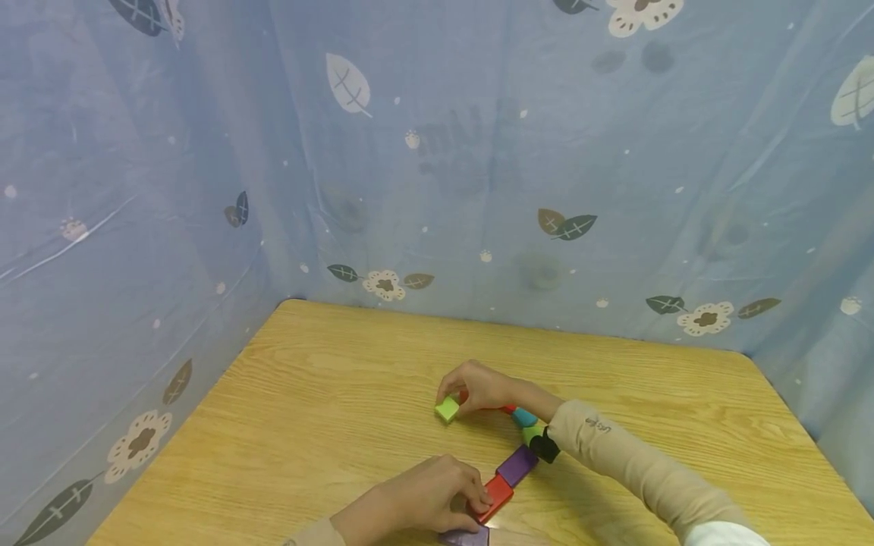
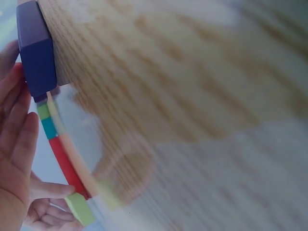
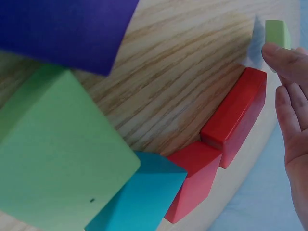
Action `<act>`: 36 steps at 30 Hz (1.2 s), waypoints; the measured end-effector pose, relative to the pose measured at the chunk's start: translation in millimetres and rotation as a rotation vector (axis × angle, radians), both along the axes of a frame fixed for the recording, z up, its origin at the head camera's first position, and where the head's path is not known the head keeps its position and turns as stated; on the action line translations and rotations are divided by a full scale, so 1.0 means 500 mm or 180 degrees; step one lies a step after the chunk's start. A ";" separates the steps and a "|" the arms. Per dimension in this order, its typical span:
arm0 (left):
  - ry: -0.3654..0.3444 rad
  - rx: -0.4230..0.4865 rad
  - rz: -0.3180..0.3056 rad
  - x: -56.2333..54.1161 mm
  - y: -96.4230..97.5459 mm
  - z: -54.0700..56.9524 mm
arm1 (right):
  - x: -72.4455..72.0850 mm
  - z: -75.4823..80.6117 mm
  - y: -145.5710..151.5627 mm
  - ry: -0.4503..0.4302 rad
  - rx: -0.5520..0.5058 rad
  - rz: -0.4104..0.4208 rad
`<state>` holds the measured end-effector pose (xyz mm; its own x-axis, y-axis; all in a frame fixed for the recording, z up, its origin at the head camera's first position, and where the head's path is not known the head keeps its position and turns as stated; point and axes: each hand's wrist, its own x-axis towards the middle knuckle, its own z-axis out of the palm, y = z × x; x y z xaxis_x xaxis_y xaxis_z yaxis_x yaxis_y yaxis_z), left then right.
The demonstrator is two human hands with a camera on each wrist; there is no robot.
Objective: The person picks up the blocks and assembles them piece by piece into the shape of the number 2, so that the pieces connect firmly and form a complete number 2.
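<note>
My right hand [image 1: 479, 387] pinches a light green block [image 1: 447, 409] between thumb and fingers, at the far end of a curved row of blocks. My left hand [image 1: 437, 493] rests its fingers on the left side of a red block [image 1: 497, 497] in the near part of the row. Its thumb lies beside a purple block [image 1: 464, 536]. Beyond the red block is another purple block [image 1: 517, 464]. Past it come a green block [image 3: 62, 149], a teal block [image 3: 139, 192], a red block [image 3: 195, 178] and a longer red block [image 3: 236, 115], partly hidden by my right arm in the head view.
The wood-grain table [image 1: 328, 394] carries the row on its middle and near part. A blue patterned curtain [image 1: 437, 152] rises behind the table and along its left side. A black wrist strap [image 1: 544, 446] sits over the row.
</note>
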<state>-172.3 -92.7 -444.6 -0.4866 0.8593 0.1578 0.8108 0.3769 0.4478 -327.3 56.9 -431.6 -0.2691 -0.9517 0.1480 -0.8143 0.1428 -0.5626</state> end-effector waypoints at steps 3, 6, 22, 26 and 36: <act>-0.0010 0.0003 -0.0014 0.000 0.000 0.000 | -0.002 -0.002 0.001 0.0034 0.0021 -0.0017; -0.0015 -0.0005 -0.0010 0.001 0.001 0.001 | -0.005 -0.004 0.003 0.0035 0.0029 -0.0019; -0.0017 -0.0010 0.0010 0.005 0.002 0.000 | -0.005 -0.021 0.012 -0.0070 -0.0035 0.0049; -0.0026 -0.0013 0.0022 0.005 0.002 0.002 | -0.007 -0.021 0.015 -0.0145 -0.0049 0.0045; -0.0152 -0.0088 0.0052 0.000 0.006 0.005 | -0.008 -0.021 0.019 -0.0219 -0.0027 0.0009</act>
